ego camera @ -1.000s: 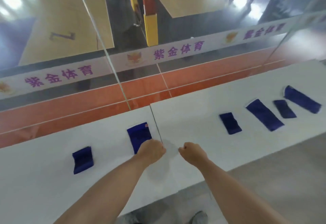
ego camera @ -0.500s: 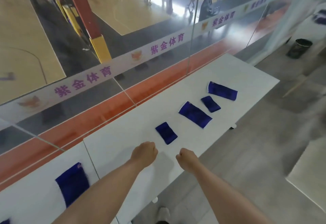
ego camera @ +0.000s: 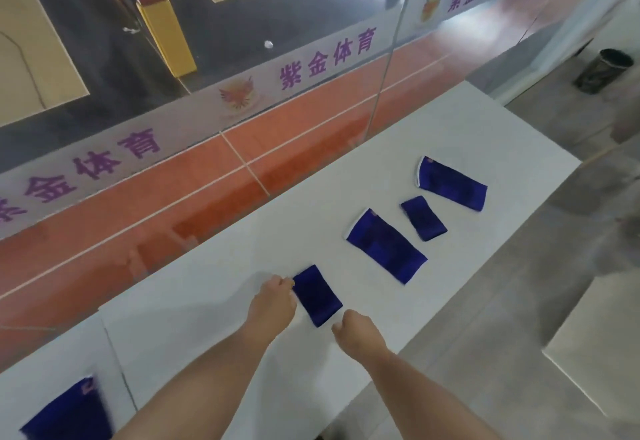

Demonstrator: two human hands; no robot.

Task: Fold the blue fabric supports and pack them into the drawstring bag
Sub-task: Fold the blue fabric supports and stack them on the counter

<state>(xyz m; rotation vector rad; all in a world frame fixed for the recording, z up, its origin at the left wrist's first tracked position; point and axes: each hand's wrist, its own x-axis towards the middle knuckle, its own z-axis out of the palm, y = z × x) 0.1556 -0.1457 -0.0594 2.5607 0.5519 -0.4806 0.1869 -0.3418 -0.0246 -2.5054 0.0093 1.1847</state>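
Observation:
Several blue fabric supports lie flat on the long white table (ego camera: 450, 121). The nearest, a small blue support (ego camera: 318, 296), is between my hands. My left hand (ego camera: 273, 301) has curled fingers on its upper left edge and seems to pinch it. My right hand (ego camera: 355, 329) is a loose fist just right of its near corner, holding nothing. Farther right lie a larger support (ego camera: 386, 247), a small support (ego camera: 424, 218) and a long support (ego camera: 450, 185). One more support (ego camera: 65, 412) sits at the bottom left. No drawstring bag is in view.
A glass wall (ego camera: 311, 110) with a purple-lettered band runs along the table's far edge. The table ends at the right above a grey floor (ego camera: 502, 301). A dark bin (ego camera: 604, 71) stands far right. Another white surface (ego camera: 599, 353) is at the lower right.
My view has swung right along the table. Both hands have come up to the small blue support, and my left fingers now touch its edge.

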